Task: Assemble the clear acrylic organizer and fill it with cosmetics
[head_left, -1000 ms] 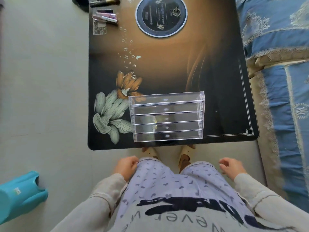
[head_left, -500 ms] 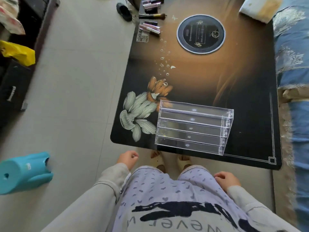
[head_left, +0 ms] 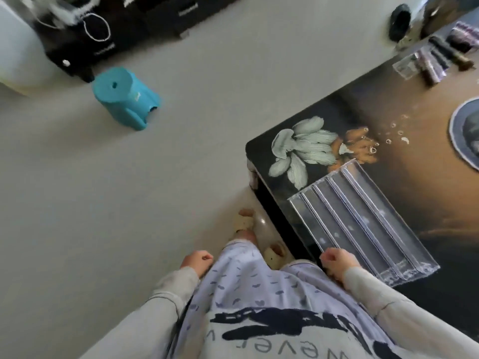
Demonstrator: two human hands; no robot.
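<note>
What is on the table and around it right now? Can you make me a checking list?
Surface: dark glossy table with a flower print; the picture is blurry.
Job's things: clear organizer lies at the table's near edge, nothing seen inside; cosmetics tubes lie at the far corner.
Clutter: round dark disc on the table; small clear piece beside the tubes.
Hands: left hand and right hand are loosely curled and hold nothing; the right one is close to the organizer, but whether they touch cannot be told.
Cables: nothing seen.
Surroundings: teal stool on the pale floor; black bag behind it.
</note>
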